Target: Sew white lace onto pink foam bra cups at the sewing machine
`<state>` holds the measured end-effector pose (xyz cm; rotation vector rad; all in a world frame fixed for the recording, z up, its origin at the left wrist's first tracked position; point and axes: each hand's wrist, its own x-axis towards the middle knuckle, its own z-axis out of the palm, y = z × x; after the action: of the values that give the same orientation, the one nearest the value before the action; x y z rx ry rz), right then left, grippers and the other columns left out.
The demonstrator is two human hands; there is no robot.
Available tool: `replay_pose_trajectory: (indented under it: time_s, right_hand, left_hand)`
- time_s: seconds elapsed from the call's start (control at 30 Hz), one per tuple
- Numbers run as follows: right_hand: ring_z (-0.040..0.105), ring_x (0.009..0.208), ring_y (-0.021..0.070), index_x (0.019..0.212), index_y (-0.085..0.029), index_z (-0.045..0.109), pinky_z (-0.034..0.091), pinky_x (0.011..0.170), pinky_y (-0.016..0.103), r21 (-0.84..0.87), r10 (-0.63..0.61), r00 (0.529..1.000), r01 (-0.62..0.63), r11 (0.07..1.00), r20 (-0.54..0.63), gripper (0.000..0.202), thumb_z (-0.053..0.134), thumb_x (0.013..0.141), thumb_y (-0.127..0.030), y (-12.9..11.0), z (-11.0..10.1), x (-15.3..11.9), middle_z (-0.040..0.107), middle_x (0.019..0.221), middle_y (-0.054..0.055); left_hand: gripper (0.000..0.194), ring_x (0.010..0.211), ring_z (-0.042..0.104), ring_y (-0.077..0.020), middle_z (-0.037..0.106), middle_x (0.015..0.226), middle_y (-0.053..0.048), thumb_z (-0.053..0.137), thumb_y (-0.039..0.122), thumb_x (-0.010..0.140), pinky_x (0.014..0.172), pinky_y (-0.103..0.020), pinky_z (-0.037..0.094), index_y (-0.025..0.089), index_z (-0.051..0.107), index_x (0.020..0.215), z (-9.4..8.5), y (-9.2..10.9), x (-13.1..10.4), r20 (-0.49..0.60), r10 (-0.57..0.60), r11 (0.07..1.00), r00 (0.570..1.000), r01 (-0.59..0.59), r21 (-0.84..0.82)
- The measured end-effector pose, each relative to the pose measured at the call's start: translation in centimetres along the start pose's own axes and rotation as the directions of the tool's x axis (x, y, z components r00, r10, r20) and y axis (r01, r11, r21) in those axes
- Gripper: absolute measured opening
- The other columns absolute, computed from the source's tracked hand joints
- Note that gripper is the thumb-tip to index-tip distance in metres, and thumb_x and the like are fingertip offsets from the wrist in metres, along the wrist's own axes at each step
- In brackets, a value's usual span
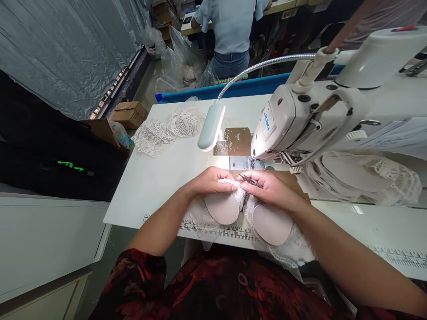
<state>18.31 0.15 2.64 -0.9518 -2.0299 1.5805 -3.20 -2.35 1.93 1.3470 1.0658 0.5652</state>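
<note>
A white lace garment with two smooth pale cups (223, 209) lies across the table's front edge, over a printed ruler strip. My left hand (213, 181) pinches the lace at the top of the left cup. Close beside it, my right hand (267, 187) holds small dark thread snips (250, 180), their tips pointing left, and its fingertips meet the lace between the cups. Just beyond my hands are the metal needle plate (240, 163) and the head of a white sewing machine (276, 120).
A lamp (212, 125) on a bendable arm hangs over the table (126, 195). Lace pieces (168, 131) lie at the back left. Stacked lace pieces (360, 178) sit right of the machine. Beyond the blue edge, a person (230, 31) sits among plastic bags.
</note>
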Motion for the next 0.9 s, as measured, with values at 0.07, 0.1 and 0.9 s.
replay_pose_trajectory:
  time_s: [0.07,0.1,0.9]
  right_hand:
    - [0.055,0.068,0.0155,0.099,-0.019,0.060,0.045,0.065,0.031,0.033,0.012,0.999,-0.011,0.999,-0.035,0.037,0.048,0.088,-0.052,0.4,-0.4,-0.1,0.063,0.084,0.004]
    - [0.054,0.066,0.0149,0.102,-0.019,0.060,0.045,0.065,0.031,0.033,0.019,0.999,-0.018,0.999,-0.036,0.038,0.045,0.089,-0.052,0.6,-0.6,-0.2,0.063,0.083,0.004]
    - [0.059,0.075,0.0182,0.084,-0.018,0.067,0.046,0.066,0.032,-0.046,-0.008,0.998,0.005,0.999,-0.058,0.026,0.059,0.082,-0.043,0.7,-0.2,0.2,0.066,0.082,0.005]
  left_hand:
    - [0.030,0.069,0.053,-0.0119,0.062,0.074,-0.002,0.074,0.038,0.071,0.062,-0.022,0.040,0.011,0.069,0.084,0.0,0.0,0.0,0.004,-0.005,0.999,1.000,0.005,-0.041]
    - [0.030,0.069,0.053,-0.0119,0.062,0.074,-0.002,0.074,0.038,0.072,0.063,-0.023,0.040,0.012,0.070,0.085,0.0,0.1,0.0,0.003,-0.004,0.999,1.000,0.004,-0.054]
    - [0.030,0.062,0.046,-0.0095,0.057,0.067,0.000,0.071,0.041,0.073,0.056,-0.022,0.034,0.011,0.070,0.074,0.5,0.3,0.0,0.005,-0.017,0.999,1.000,0.017,-0.049]
